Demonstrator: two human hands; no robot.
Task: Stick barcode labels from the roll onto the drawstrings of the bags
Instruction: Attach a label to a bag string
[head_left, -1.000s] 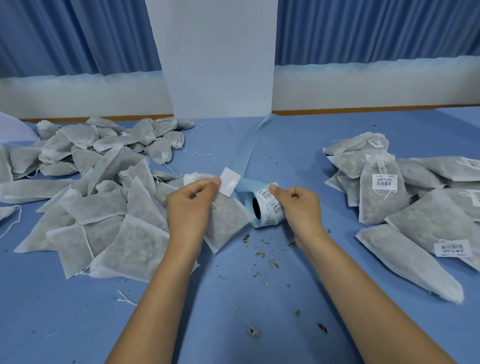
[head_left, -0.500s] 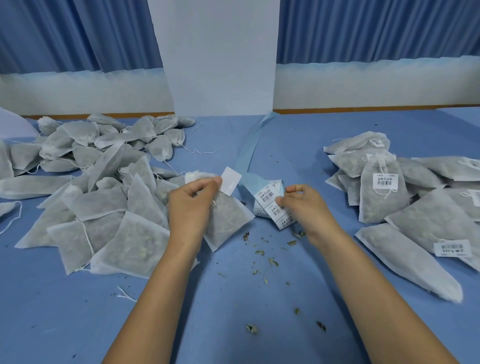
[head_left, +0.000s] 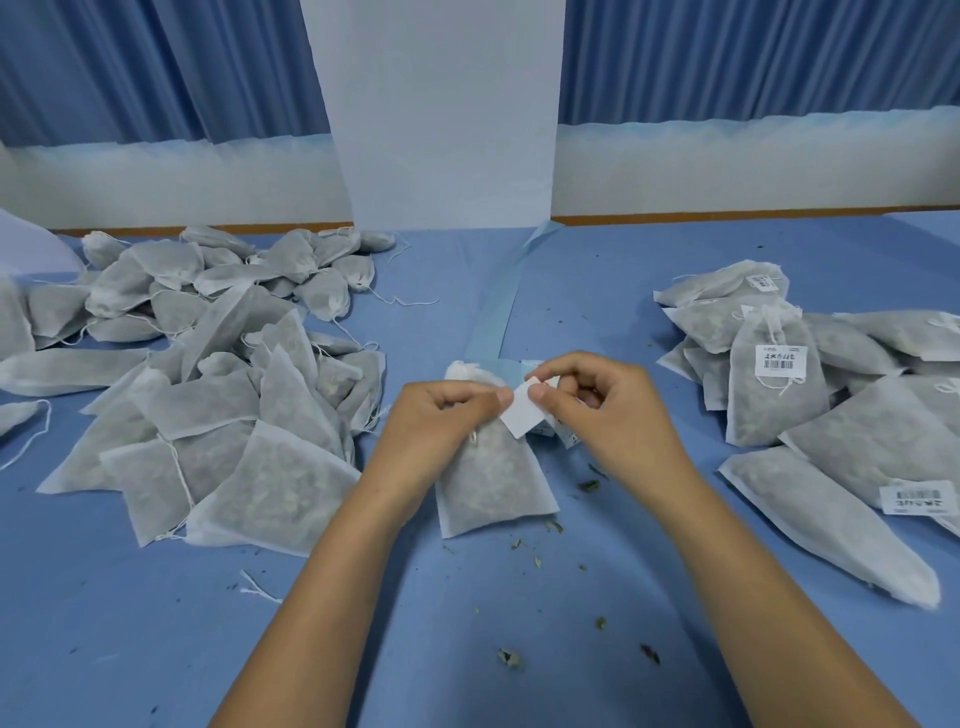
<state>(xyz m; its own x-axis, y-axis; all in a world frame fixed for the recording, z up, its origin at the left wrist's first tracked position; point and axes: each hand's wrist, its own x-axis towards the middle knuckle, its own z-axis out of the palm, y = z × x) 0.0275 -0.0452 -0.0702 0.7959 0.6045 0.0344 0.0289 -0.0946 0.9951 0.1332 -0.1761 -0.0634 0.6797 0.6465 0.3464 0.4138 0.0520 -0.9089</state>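
Observation:
A white barcode label (head_left: 523, 417), blank side towards me, is pinched at its upper edge by both hands. My left hand (head_left: 441, 426) grips it from the left together with the top of a grey mesh bag (head_left: 488, 488) that hangs below onto the blue table. My right hand (head_left: 608, 410) pinches the label's right corner with thumb and forefinger. The label roll (head_left: 563, 435) lies mostly hidden behind my right hand, only a printed edge showing. The bag's drawstring is not clearly visible.
A big heap of unlabelled bags (head_left: 208, 395) covers the left of the table. Labelled bags (head_left: 810, 395) lie piled at the right. A strip of blue backing paper (head_left: 498, 301) runs back toward a white board (head_left: 447, 114). Herb crumbs are scattered near me.
My right hand has left the roll and come across to the label. The bag and label have moved right and nearer to me, in front of the roll.

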